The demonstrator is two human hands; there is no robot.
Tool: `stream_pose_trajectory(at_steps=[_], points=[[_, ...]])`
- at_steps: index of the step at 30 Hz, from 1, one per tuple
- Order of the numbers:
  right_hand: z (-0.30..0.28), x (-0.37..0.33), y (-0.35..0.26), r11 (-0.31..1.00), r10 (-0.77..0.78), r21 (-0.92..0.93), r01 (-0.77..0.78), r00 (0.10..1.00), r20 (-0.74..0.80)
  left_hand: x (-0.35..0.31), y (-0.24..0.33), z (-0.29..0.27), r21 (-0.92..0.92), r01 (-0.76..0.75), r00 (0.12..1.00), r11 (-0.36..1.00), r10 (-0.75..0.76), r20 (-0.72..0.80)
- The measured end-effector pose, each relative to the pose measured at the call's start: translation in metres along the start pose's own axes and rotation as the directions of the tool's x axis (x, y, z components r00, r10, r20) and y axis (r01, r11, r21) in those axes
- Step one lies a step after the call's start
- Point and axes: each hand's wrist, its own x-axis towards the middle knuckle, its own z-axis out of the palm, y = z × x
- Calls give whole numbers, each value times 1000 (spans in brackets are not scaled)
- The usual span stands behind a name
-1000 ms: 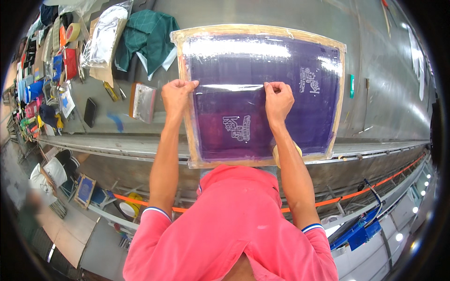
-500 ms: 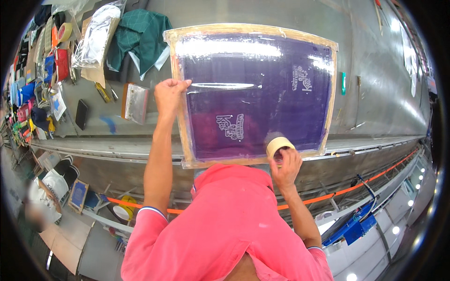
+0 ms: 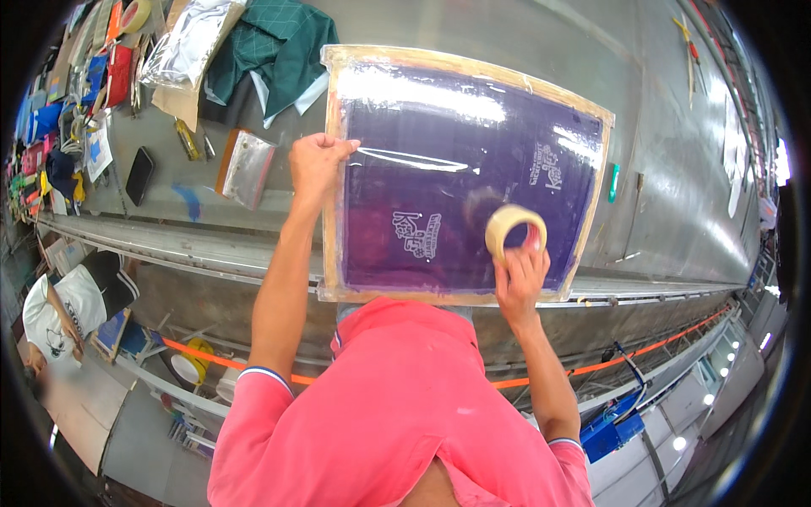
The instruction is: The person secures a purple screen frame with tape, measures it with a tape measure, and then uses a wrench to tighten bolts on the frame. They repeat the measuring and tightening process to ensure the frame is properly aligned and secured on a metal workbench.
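Note:
A wood-framed printing screen (image 3: 469, 294) lies before me, its purple surface carrying two pale printed designs. At its left edge, the fingertips of my left hand (image 3: 314, 166) are pinched together at the end of a glossy clear strip (image 3: 414, 160), which looks like tape. My right hand (image 3: 521, 283) grips a cream-coloured roll of tape (image 3: 504, 221) above the lower right of the screen. The roll is turned so its hollow core shows. Whether the strip runs on to the roll cannot be made out.
Left of the screen lie a clear-covered case (image 3: 245, 169), a black phone (image 3: 140, 176), a yellow-handled tool (image 3: 187, 139) and folded green cloth (image 3: 274, 51). A green-handled tool (image 3: 613, 183) lies right. A person in white (image 3: 63, 308) is at far left.
The roll and my right hand have risen away from the screen's near edge, further over its purple surface. My left hand keeps its pinch near the left edge. The whole view has turned slightly.

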Motion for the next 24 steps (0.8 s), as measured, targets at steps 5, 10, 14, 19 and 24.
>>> stream_pose_trajectory(at_steps=[5, 10, 14, 19, 24], points=[[35, 89, -3, 990, -136, -35, 135, 990, -22, 5, -6, 3, 17, -11, 1000, 1000, 11, 8], [68, 125, -32, 956, -293, -4, 294, 955, 49, 5, -7, 2, 23, -20, 1000, 1000, 21, -15], [102, 146, -83, 906, -418, 86, 415, 908, 31, 16, -15, -2, -109, 90, 987, 990, -103, -124], [123, 161, -126, 875, -470, 142, 462, 883, 21, 25, -30, -8, -566, 230, 958, 792, -286, -11], [90, 136, -74, 943, -333, 40, 331, 941, 54, 26, -52, 1, -563, 133, 974, 816, -211, -77]])
